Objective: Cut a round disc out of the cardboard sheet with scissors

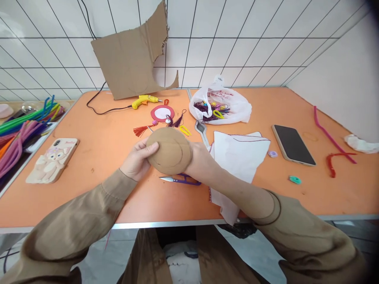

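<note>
A round cardboard disc (pixel 170 152) with curved lines on its face is held up above the orange table. My left hand (pixel 139 157) grips its left edge, thumb on the front. My right hand (pixel 201 157) closes on the right edge, its fingers mostly hidden behind the disc. Below the disc lie purple-handled thread snips (pixel 182 180), partly under my right hand. Just beyond it are a red-rimmed round piece with a white centre (pixel 162 113), a red tassel (pixel 143 130), a dark purple tassel (pixel 179 120) and a yellow clip (pixel 185 130).
A yellow glue gun (pixel 145 101) lies before a cut cardboard sheet (pixel 127 63) leaning on the tiled wall. Near the back is a white plastic bag (pixel 237 108) of trinkets. White cloth (pixel 242 154) and a phone (pixel 293 144) lie right; a cased phone (pixel 53 159) and pipe cleaners (pixel 23 138) left.
</note>
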`<state>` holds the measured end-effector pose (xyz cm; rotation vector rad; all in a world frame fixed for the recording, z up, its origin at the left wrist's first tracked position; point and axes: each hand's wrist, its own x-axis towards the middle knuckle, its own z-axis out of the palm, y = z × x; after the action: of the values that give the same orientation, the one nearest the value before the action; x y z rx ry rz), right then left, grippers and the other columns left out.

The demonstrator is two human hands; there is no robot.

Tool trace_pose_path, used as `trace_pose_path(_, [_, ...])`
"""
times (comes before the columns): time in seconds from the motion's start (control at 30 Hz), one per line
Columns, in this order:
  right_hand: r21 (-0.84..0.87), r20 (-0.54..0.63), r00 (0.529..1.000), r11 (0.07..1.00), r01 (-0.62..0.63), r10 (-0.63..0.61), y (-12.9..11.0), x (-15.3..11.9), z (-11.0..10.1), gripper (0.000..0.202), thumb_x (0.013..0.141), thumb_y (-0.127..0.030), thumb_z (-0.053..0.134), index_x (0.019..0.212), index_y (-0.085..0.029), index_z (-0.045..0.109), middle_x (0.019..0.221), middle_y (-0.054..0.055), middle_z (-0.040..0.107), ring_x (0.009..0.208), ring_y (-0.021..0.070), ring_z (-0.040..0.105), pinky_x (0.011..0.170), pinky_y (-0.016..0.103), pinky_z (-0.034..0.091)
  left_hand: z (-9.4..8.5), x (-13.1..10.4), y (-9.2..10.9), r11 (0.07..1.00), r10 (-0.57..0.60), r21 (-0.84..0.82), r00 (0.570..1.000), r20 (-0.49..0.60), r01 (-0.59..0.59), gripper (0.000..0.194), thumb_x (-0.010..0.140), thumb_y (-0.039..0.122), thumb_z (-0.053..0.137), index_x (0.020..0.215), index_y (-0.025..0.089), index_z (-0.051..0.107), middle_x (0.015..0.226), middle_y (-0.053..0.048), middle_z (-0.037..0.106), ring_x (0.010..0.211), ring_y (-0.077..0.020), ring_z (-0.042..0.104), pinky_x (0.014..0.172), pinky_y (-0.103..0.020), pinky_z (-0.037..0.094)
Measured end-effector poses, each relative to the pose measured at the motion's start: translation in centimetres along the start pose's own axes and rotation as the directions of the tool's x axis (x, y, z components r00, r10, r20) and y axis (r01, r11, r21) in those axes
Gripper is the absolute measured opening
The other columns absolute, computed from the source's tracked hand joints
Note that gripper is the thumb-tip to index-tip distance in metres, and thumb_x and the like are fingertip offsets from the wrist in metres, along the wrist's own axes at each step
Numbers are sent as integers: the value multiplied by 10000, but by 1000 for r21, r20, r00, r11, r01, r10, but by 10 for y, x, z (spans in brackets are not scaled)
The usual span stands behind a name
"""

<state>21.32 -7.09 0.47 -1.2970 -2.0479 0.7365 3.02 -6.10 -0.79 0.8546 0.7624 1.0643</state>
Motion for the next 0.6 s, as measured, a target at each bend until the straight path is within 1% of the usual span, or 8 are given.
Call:
trace_pose_path(0.07, [55, 29, 1000, 999, -2, 0, 0, 3, 2, 157, 647, -230, 649, 778, -194, 570, 771, 71, 668, 703, 236, 590, 654, 355, 436, 0, 1, -1, 999, 41, -10, 999, -36, -41, 363, 597, 348, 875, 874, 140, 768, 864, -98, 777, 864, -261, 726, 752, -307, 565])
trace_pose_path(0.17, [213, 113, 994, 977, -21, -3, 2, 4, 1, 97, 650, -157, 581, 741, -193, 581, 727, 44, 669, 731, 239, 618, 678, 363, 480, 2, -1, 0, 997, 74, -14, 997, -7, -74, 383, 563, 387, 890, 834, 145, 767, 810, -96, 774, 868, -289, 729, 763, -345, 577])
trace_pose_path(0.3, [484, 268, 962, 870, -95, -44, 1, 3, -3, 108, 596, -120, 523, 660, -200, 558, 629, -5, 626, 654, 184, 595, 609, 312, 487, 5, -6, 0, 997, 80, -16, 996, 50, -80, 366, 555, 400, 895, 791, 151, 767, 779, -90, 772, 818, -278, 738, 734, -338, 587])
trace_pose_path(0.37, [565, 330, 942, 812, -146, -60, -3, 1, -6, 78, 613, -136, 500, 612, -211, 522, 557, -29, 565, 612, 154, 567, 591, 293, 474, 5, -8, 0, 998, 58, -13, 995, 78, -57, 358, 548, 400, 898, 762, 148, 760, 757, -93, 767, 795, -283, 740, 703, -340, 589])
trace_pose_path(0.43, [599, 381, 921, 781, -175, -85, -7, -2, -9, 103, 634, -153, 484, 565, -228, 468, 476, -51, 472, 582, 142, 540, 580, 284, 461, 4, -9, -1, 999, 34, -4, 993, 109, -33, 352, 546, 404, 897, 737, 147, 750, 734, -97, 759, 797, -302, 740, 677, -353, 590])
trace_pose_path(0.47, [601, 399, 912, 779, -179, -98, -7, -2, -10, 109, 629, -156, 493, 561, -232, 454, 474, -54, 467, 574, 140, 531, 572, 281, 456, 3, -10, -2, 1000, 26, 4, 992, 122, -27, 345, 550, 403, 894, 730, 148, 746, 727, -96, 755, 799, -305, 738, 670, -356, 589])
trace_pose_path(0.53, [585, 406, 905, 798, -146, -132, -4, -4, -11, 108, 634, -174, 553, 592, -227, 469, 536, -42, 533, 587, 138, 537, 573, 277, 456, -1, -10, -1, 999, 29, 21, 990, 136, -33, 330, 572, 400, 886, 733, 151, 742, 727, -89, 747, 773, -280, 733, 660, -338, 582])
trace_pose_path(0.6, [541, 374, 909, 839, -52, -185, 2, -5, -10, 73, 695, -235, 601, 677, -208, 536, 669, -11, 627, 633, 139, 567, 608, 278, 467, -5, -9, 2, 998, 53, 29, 990, 133, -57, 329, 597, 411, 876, 750, 153, 741, 715, -75, 731, 695, -227, 710, 607, -291, 561])
